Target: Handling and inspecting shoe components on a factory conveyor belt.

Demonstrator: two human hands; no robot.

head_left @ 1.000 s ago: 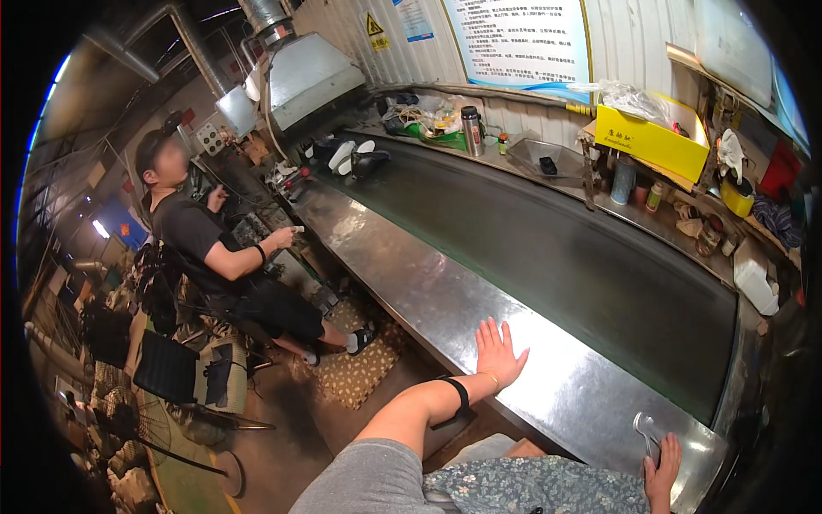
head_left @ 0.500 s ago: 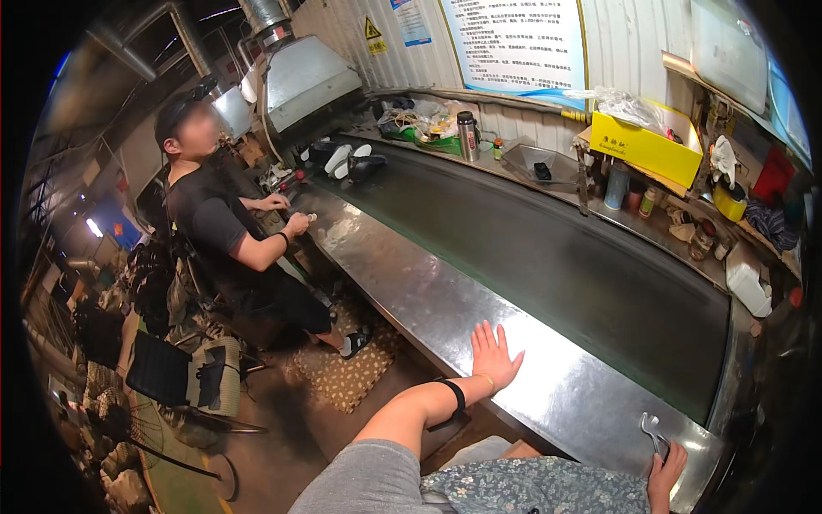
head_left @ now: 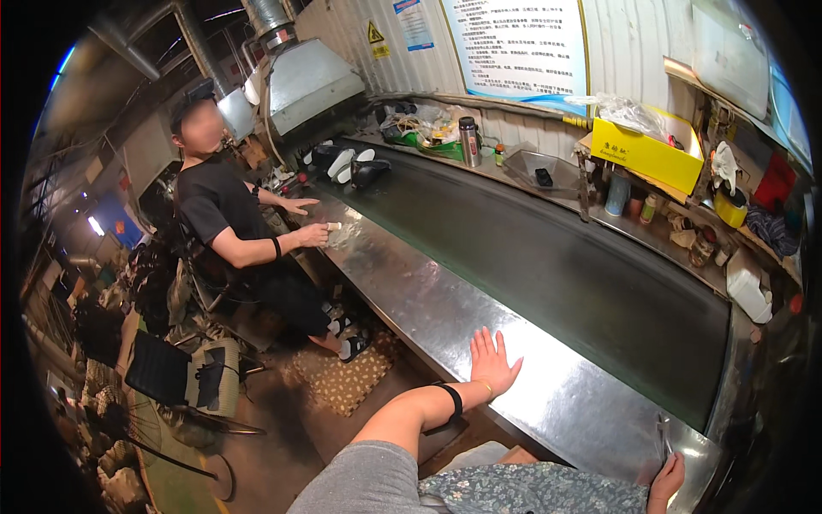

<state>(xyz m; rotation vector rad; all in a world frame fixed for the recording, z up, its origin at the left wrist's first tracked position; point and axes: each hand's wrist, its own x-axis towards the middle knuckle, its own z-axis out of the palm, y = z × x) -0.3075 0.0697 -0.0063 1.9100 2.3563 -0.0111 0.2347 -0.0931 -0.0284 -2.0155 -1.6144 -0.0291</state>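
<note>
On the shiny metal ledge [head_left: 419,287] along the belt, my left hand [head_left: 493,367] lies flat with its fingers spread and nothing in it. My right hand [head_left: 667,480] is at the lower right, its fingers closed round a silver metal tool with a forked end [head_left: 664,434]. The tool's forked end points away from me over the ledge; its exact kind is unclear. Beyond the ledge runs a dark conveyor belt [head_left: 556,274]. Several dark shoes with pale soles [head_left: 344,164] sit at its far end, beside a metal hood [head_left: 308,81].
A co-worker [head_left: 227,201] stands at the ledge's far left, holding a small pale object [head_left: 334,227]. Behind the belt are a flask [head_left: 468,141], a yellow box [head_left: 644,154] and a white jug [head_left: 748,287]. A chair [head_left: 214,377] and patterned mat [head_left: 342,381] are on the floor at left.
The tool in my right hand has turned, its forked end now seen more edge-on. My left hand stays on the ledge. The co-worker has turned toward the belt, both hands reaching over the ledge.
</note>
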